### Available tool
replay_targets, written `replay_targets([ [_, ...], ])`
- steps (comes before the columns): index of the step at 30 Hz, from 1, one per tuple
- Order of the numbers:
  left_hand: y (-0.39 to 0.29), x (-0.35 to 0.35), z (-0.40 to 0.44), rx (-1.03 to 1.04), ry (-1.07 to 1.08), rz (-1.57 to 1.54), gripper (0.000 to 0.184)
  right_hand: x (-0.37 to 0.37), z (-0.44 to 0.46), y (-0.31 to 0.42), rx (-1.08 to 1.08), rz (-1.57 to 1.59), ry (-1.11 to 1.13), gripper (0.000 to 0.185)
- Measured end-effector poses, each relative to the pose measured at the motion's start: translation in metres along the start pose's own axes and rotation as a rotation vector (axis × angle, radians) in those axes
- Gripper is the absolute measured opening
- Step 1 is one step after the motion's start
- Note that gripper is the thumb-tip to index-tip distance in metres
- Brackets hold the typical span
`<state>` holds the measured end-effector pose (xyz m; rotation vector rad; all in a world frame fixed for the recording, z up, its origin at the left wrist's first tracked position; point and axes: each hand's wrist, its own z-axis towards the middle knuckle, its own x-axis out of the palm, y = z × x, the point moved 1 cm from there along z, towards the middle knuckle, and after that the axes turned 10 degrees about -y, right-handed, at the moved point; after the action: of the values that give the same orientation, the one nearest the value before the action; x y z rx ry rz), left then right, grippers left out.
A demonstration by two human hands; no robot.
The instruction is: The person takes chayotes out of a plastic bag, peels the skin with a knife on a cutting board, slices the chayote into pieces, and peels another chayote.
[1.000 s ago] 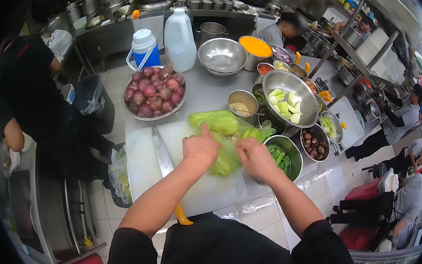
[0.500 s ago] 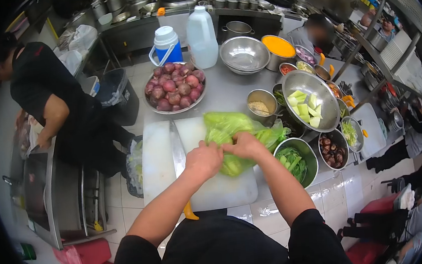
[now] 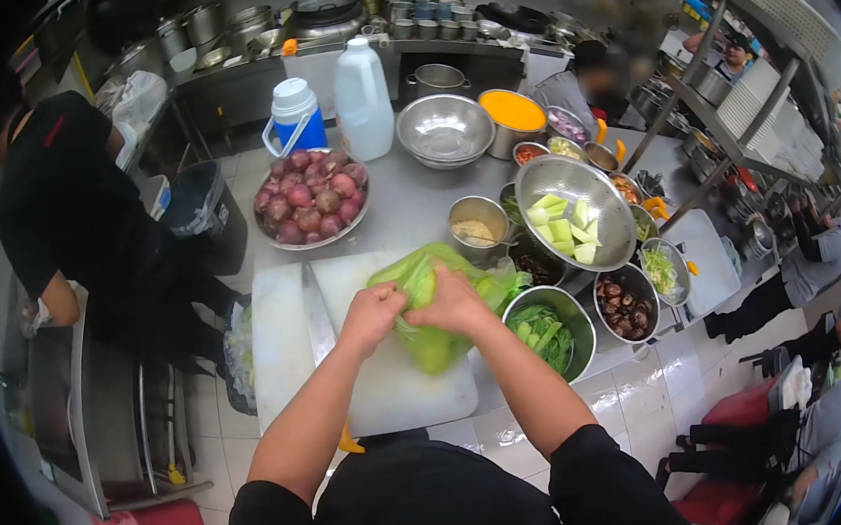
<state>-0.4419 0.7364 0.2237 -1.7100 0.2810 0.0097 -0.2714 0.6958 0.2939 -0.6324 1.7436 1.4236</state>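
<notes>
A light-green plastic bag (image 3: 434, 349) with green produce inside, its kind blurred by the film, rests on the white cutting board (image 3: 423, 402). My left hand (image 3: 372, 317) is closed in a fist on the bag's near-left edge. My right hand (image 3: 451, 305) grips the bag's top, thumb towards my left hand. Left of the bag a knife (image 3: 318, 316) lies along the board, its yellow handle towards me, apart from both hands. Just right of the bag stands a metal pot (image 3: 587, 333) of leafy greens.
A bowl of red onions (image 3: 307, 200) stands behind the board, near a blue-and-white jug (image 3: 295, 113) and a plastic bottle (image 3: 364, 102). To the right are a tilted bowl of cut green pieces (image 3: 562, 225) and a pot of dark mushrooms (image 3: 626, 304). A co-worker (image 3: 74, 193) stands at left.
The view has shifted, so the table sits further left. My hands have lifted and bunched the bag, which now stands more upright; my right hand has turned over its top.
</notes>
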Motion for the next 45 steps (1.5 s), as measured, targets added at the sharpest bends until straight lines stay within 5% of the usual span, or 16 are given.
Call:
replay_targets([
  [3,-0.008,0.01,0.006,-0.065,0.01,-0.057,0.025,-0.008,0.007,-0.01,0.041,0.077,0.076,0.096],
  [7,0.004,0.016,0.011,-0.166,0.007,-0.211,0.025,-0.016,-0.013,-0.013,0.051,0.253,-0.181,0.091],
  [10,0.011,0.01,0.001,-0.052,0.042,0.119,0.02,-0.017,-0.029,-0.019,-0.017,0.308,-0.416,0.085],
  [13,-0.018,-0.026,-0.057,0.273,-0.066,0.531,0.03,-0.046,-0.037,-0.018,-0.031,0.294,-0.661,0.078],
  [17,-0.045,-0.08,-0.155,0.022,0.047,1.116,0.075,-0.094,-0.044,-0.02,-0.007,0.915,-0.708,0.067],
  [19,-0.024,-0.087,-0.177,-0.105,0.074,1.163,0.087,-0.102,-0.051,-0.017,-0.109,0.96,-0.784,0.065],
  [23,0.023,-0.09,-0.163,-0.221,-0.018,0.982,0.094,-0.105,-0.07,0.009,-0.521,0.216,-1.044,0.07],
  [27,0.019,-0.135,-0.164,-0.331,0.032,0.855,0.091,-0.111,-0.068,0.044,-0.562,0.234,-0.82,0.069],
  [30,0.044,-0.19,-0.175,-0.17,0.049,0.765,0.085,-0.112,-0.052,0.04,-0.244,0.622,-0.647,0.065],
  [31,0.042,-0.201,-0.172,-0.267,0.078,0.69,0.082,-0.113,-0.048,0.042,-0.144,0.767,-0.589,0.065],
  [34,0.017,-0.242,-0.174,-0.538,0.113,0.454,0.072,-0.125,-0.071,0.075,-0.284,0.846,-0.669,0.066],
  [38,0.028,-0.279,-0.158,-0.476,0.202,0.481,0.063,-0.112,-0.08,0.141,-0.5,0.742,-0.713,0.069],
  [45,0.046,-0.336,-0.137,-0.249,0.091,0.537,0.047,0.06,-0.02,0.156,0.125,1.211,-0.458,0.061],
])
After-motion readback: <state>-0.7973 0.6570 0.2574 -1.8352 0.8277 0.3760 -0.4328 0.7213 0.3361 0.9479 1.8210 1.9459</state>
